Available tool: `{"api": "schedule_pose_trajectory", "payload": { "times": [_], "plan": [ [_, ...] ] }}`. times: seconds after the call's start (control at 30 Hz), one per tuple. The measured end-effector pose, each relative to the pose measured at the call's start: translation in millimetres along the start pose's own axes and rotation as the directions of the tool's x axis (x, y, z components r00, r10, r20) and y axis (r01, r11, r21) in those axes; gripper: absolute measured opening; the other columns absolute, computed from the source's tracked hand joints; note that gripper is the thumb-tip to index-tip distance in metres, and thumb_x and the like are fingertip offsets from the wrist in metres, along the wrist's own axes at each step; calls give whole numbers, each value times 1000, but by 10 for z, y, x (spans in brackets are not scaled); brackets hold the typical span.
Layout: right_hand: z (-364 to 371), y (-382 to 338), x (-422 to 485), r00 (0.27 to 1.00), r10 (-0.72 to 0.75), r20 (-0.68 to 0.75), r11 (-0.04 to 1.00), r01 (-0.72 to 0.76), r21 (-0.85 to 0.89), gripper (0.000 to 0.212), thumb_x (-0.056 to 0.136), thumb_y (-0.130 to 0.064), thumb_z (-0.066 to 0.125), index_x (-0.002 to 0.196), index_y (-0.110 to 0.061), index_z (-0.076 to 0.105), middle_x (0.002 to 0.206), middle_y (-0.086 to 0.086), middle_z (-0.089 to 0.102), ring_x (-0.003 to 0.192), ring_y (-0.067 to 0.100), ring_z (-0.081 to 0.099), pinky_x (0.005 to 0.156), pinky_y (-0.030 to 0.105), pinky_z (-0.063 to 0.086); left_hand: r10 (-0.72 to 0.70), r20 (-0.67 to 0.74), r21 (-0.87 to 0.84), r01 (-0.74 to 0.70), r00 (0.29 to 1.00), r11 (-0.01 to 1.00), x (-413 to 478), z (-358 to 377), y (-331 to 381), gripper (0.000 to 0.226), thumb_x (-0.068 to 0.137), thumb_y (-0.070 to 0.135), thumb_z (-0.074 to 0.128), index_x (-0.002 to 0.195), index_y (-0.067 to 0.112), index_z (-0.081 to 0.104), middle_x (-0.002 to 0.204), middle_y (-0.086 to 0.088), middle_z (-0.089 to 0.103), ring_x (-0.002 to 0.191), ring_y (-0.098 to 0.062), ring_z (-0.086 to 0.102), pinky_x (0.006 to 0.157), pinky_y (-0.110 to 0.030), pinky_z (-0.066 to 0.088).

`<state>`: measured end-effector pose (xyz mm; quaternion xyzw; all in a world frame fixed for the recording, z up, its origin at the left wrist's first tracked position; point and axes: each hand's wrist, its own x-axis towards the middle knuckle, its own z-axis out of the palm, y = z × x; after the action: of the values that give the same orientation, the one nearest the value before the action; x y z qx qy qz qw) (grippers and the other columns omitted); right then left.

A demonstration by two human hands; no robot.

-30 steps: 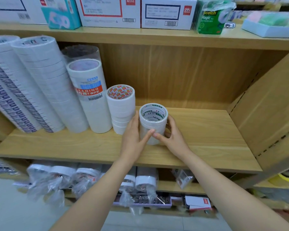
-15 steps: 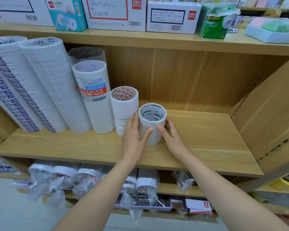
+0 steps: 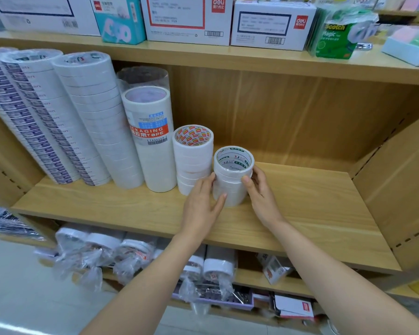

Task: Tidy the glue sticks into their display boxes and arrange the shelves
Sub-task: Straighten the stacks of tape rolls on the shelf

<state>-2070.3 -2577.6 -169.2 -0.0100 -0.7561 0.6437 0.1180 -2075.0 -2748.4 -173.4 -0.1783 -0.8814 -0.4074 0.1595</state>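
Hands bracket the short tape stack (image 3: 232, 187) mid-shelf: left hand (image 3: 201, 209) flat, fingers straight on its left side; right hand (image 3: 262, 197) curled round its right side. Stack is upright, axis vertical, dead ahead, both hands equally near. Left to right: leaning tape columns (image 3: 95, 122), packaging tape column (image 3: 153, 146), red-core stack (image 3: 192, 158) just beside the left fingers, the held stack, then shelf (image 3: 312, 213) out to the side panel (image 3: 396, 189). Probably a nudge left; the red-core stack is the stop. No glue sticks in view.
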Motion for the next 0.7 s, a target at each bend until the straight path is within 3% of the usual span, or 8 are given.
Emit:
{"api": "schedule_pose_trajectory", "payload": {
  "times": [0.1,0.2,0.37,0.53,0.7],
  "plan": [
    [-39,27,7,997,13,72,1000,-14,18,71,87,-22,69,147,-16,31,141,-11,48,127,-8,46,102,14,42,-15,37,9,15,999,1000,18,33,8,59,95,31,61,147,12,40,130,-2,55,114,-17,56,93,-34,50],
    [-57,110,48,997,-8,79,1000,9,-14,81,81,-8,77,146,-17,31,143,-8,47,127,-6,46,98,12,41,30,1,82,-30,1000,996,23,9,-10,53,95,27,60,144,12,45,128,-2,56,113,-17,56,88,-36,52],
    [-20,156,177,997,-50,62,996,54,-68,80,80,-14,79,145,-17,34,143,-5,48,131,4,46,98,13,42,177,-151,295,-126,973,947,25,-53,-64,48,87,20,59,133,9,52,121,-11,54,109,-26,51,92,-36,46],
    [2,199,241,998,-35,52,994,40,-99,82,79,-22,81,146,-20,33,145,-5,46,134,8,44,109,40,43,173,-150,437,-92,973,895,-21,0,-137,68,80,19,67,144,12,45,145,-17,34,136,-34,30,110,-52,34],
    [61,163,207,997,-56,55,991,62,-122,106,79,-46,76,154,-41,2,160,-8,25,145,10,29,117,48,30,156,-88,487,-94,984,868,-57,49,-183,86,77,16,73,152,16,32,157,-17,11,148,-35,9,116,-58,25]
  ]
}}
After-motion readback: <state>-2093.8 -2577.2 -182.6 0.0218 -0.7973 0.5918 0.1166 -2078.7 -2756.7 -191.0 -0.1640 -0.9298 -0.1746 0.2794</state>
